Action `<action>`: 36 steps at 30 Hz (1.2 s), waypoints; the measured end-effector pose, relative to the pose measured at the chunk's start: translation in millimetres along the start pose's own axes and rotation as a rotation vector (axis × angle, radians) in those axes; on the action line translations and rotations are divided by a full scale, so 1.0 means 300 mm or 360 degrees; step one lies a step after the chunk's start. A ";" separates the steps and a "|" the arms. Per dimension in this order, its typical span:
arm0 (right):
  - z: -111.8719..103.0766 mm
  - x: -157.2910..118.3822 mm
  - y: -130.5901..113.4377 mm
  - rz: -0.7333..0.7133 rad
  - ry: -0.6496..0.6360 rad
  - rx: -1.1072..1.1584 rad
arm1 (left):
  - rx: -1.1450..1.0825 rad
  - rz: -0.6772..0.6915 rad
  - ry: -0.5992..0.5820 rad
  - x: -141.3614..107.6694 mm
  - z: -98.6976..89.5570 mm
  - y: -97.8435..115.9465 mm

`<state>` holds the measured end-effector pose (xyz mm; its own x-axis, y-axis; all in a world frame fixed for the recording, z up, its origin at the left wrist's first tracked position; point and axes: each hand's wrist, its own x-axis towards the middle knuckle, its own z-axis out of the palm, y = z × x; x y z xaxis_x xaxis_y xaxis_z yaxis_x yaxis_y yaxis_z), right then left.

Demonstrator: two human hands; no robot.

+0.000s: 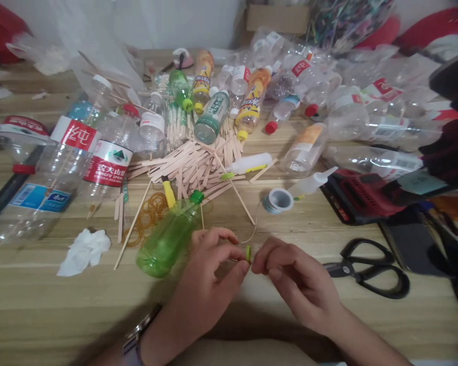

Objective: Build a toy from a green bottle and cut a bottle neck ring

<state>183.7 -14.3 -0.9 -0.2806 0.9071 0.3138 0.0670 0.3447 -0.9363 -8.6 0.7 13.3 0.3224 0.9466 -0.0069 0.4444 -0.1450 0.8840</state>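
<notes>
Pinched between the thumb and fingers of my left hand (pixel 217 272) is a small yellow-green bottle cap (pixel 248 253), held on edge. My right hand (pixel 293 279) sits just to its right, fingertips pressed together close to the cap; whatever they hold is too small to make out. A thin string (pixel 256 226) runs from a spool (pixel 278 200) toward my left fingers. Left of my hands, a green plastic bottle (pixel 168 236) lies on its side. To the right lie black-handled scissors (pixel 366 267).
Wooden sticks (pixel 198 165) are heaped mid-table, with rubber bands (pixel 148 216) and a glue bottle (pixel 313 183) nearby. Clear bottles (pixel 76 134) with sticks through them lie left. More bottles (pixel 301 76) crowd the back. A power tool (pixel 366 195) and a phone (pixel 412 244) are at right.
</notes>
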 end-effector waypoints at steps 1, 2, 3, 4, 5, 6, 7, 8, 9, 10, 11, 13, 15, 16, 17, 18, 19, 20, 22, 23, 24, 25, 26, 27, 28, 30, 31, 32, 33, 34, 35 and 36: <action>0.002 0.001 -0.002 -0.0023 0.0028 -0.0025 | -0.0016 0.0003 0.0004 -0.004 0.001 0.004; 0.004 0.003 -0.003 -0.0031 0.0055 -0.0040 | -0.0035 0.0002 0.0011 -0.006 0.002 0.007; 0.007 0.006 -0.004 -0.0034 0.0078 -0.0048 | -0.0058 -0.0001 0.0025 -0.008 0.003 0.008; 0.010 0.008 -0.005 -0.0044 0.0088 -0.0057 | -0.0087 -0.0009 0.0043 -0.008 0.003 0.008; 0.012 0.011 -0.006 -0.0062 0.0087 -0.0068 | -0.0121 -0.0021 0.0056 -0.007 0.002 0.007; 0.013 0.013 -0.007 -0.0086 0.0079 -0.0082 | -0.0162 -0.0038 0.0057 -0.005 0.001 0.004; 0.015 0.016 -0.008 -0.0116 0.0068 -0.0096 | -0.0210 -0.0060 0.0050 -0.002 -0.001 0.001; 0.016 0.018 -0.009 -0.0142 0.0061 -0.0108 | -0.0261 -0.0092 0.0035 0.001 -0.003 -0.003; 0.016 0.020 -0.010 -0.0159 0.0061 -0.0116 | -0.0314 -0.0134 0.0013 0.004 -0.004 -0.007; 0.016 0.021 -0.010 -0.0160 0.0068 -0.0117 | -0.0369 -0.0183 -0.0016 0.008 -0.005 -0.010; 0.016 0.023 -0.011 -0.0145 0.0080 -0.0107 | -0.0431 -0.0238 -0.0048 0.010 -0.006 -0.012; 0.017 0.024 -0.011 -0.0079 0.0102 -0.0058 | -0.0581 -0.0354 -0.0130 0.015 -0.004 -0.016; 0.018 0.024 -0.009 -0.0016 0.0118 0.0004 | -0.0777 -0.0476 -0.0213 0.019 0.000 -0.018; 0.019 0.023 -0.009 0.0003 0.0123 0.0026 | -0.0878 -0.0539 -0.0233 0.020 0.003 -0.019; 0.021 0.022 -0.008 0.0015 0.0138 0.0040 | -0.0974 -0.0600 -0.0239 0.020 0.006 -0.019; 0.022 0.021 -0.007 0.0026 0.0159 0.0045 | -0.1065 -0.0650 -0.0226 0.021 0.009 -0.020; 0.024 0.020 -0.006 0.0035 0.0181 0.0037 | -0.1145 -0.0688 -0.0205 0.020 0.012 -0.020; 0.026 0.019 -0.005 0.0042 0.0196 0.0013 | -0.1213 -0.0711 -0.0183 0.020 0.014 -0.021; 0.030 0.018 -0.004 0.0051 0.0224 -0.0094 | -0.1313 -0.0736 -0.0143 0.018 0.018 -0.022; 0.032 0.019 -0.004 0.0047 0.0241 -0.0175 | -0.1347 -0.0745 -0.0126 0.017 0.020 -0.023; 0.034 0.020 -0.004 0.0043 0.0251 -0.0268 | -0.1374 -0.0754 -0.0110 0.017 0.022 -0.024; 0.037 0.021 -0.005 0.0039 0.0263 -0.0361 | -0.1396 -0.0761 -0.0103 0.016 0.023 -0.025; 0.040 0.023 -0.005 0.0039 0.0274 -0.0444 | -0.1414 -0.0762 -0.0100 0.015 0.024 -0.025; 0.042 0.024 -0.005 0.0041 0.0277 -0.0511 | -0.1427 -0.0757 -0.0101 0.015 0.025 -0.025; 0.044 0.025 -0.005 0.0043 0.0272 -0.0560 | -0.1432 -0.0747 -0.0103 0.015 0.026 -0.026; 0.048 0.023 -0.005 0.0054 0.0265 -0.0613 | -0.1420 -0.0717 -0.0107 0.015 0.028 -0.026; 0.049 0.021 -0.004 0.0068 0.0265 -0.0624 | -0.1409 -0.0703 -0.0109 0.015 0.029 -0.026; 0.050 0.019 -0.003 0.0095 0.0261 -0.0630 | -0.1397 -0.0692 -0.0107 0.014 0.030 -0.026; 0.051 0.016 -0.002 0.0131 0.0255 -0.0633 | -0.1387 -0.0685 -0.0106 0.014 0.032 -0.027; 0.051 0.014 -0.001 0.0176 0.0252 -0.0631 | -0.1374 -0.0683 -0.0108 0.013 0.033 -0.027; 0.050 0.012 0.000 0.0228 0.0245 -0.0625 | -0.1357 -0.0686 -0.0110 0.013 0.035 -0.027; 0.050 0.010 0.002 0.0279 0.0238 -0.0611 | -0.1336 -0.0691 -0.0111 0.013 0.036 -0.028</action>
<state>168.6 -15.0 -2.7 -0.0937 0.9750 0.2014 0.4600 0.2218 -0.8598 -2.0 2.5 0.9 0.3315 0.8457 -0.4182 -0.2005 0.4962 0.8447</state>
